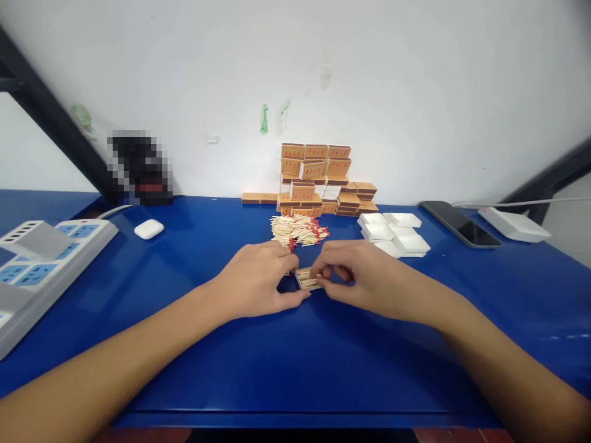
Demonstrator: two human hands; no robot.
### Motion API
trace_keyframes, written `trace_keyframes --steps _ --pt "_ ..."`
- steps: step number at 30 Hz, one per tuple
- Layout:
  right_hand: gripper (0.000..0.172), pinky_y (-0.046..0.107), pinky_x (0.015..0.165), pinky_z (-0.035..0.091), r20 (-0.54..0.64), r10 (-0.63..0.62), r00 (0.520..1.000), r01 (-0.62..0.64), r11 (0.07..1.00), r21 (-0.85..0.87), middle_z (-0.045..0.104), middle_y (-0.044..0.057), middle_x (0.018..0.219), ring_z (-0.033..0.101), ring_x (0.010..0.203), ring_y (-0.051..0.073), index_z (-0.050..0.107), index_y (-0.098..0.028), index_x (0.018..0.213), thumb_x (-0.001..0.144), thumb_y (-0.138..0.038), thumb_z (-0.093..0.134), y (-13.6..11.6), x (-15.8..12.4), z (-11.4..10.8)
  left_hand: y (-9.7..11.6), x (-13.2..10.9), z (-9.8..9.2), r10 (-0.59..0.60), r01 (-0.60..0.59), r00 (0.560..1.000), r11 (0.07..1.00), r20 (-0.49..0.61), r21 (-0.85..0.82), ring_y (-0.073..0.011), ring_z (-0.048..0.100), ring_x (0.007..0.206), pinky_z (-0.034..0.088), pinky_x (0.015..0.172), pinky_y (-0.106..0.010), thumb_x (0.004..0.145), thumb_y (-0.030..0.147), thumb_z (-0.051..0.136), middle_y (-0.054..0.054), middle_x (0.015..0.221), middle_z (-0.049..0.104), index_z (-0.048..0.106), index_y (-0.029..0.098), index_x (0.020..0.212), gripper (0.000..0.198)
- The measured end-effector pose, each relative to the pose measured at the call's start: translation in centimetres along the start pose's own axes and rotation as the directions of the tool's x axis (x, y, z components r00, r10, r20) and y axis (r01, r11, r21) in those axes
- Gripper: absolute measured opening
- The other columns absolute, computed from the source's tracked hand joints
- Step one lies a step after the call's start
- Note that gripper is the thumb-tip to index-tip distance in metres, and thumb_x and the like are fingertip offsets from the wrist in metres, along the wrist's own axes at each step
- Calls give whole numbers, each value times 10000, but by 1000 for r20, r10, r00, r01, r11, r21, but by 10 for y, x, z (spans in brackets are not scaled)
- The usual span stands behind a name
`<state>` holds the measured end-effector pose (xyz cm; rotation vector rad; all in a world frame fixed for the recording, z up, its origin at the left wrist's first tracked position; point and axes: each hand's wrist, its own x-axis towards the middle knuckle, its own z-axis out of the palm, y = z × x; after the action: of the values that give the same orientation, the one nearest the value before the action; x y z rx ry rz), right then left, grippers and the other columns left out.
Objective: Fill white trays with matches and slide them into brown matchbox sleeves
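Observation:
A small open matchbox tray (pixel 305 278) with matches lying in it sits on the blue table (pixel 295 363), between both my hands. My left hand (pixel 258 282) is curled round the tray's left side, thumb along its front, and a few red-tipped matches poke out above its fingers. My right hand (pixel 357 275) is closed in a pinch on the tray's right end, fingertips on the matches. Just behind lies a loose pile of red-tipped matches (pixel 299 230).
Stacked orange matchbox sleeves (pixel 318 178) stand against the wall. Several empty white trays (pixel 392 234) lie right of the pile. A phone (pixel 459 224) and white adapter (pixel 512 224) are at the right; a power strip (pixel 41 258) and earbud case (pixel 148 229) at the left.

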<state>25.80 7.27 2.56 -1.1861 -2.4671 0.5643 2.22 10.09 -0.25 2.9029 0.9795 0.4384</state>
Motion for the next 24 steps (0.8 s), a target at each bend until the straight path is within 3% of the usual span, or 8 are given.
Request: trace_keyframes --steps 4,11,24 --pt "93 278 628 394 14 -14 1000 14 1000 -3 663 -1 775 553 673 138 731 -219 934 949 -243 643 4 0 -1 0 -1 0 3 -3 1000 1000 -3 -11 -206 649 826 438 645 -325 940 543 655 -21 825 688 673 194 882 354" --pt "94 285 657 404 32 -19 999 20 999 -30 642 2 788 556 705 146 713 -212 876 939 -193 645 6 0 -3 -1 -1 0 6 -6 1000 1000 -1 1 -201 645 832 434 646 -329 939 550 663 -19 853 693 657 190 861 368" --pt "106 293 717 443 74 -43 996 42 999 18 634 27 918 574 782 155 670 -210 915 1002 -252 626 8 5 7 -1 -1 0 16 -16 1000 1000 13 -14 -200 645 831 441 662 -344 938 542 660 -8 840 685 665 195 891 350"
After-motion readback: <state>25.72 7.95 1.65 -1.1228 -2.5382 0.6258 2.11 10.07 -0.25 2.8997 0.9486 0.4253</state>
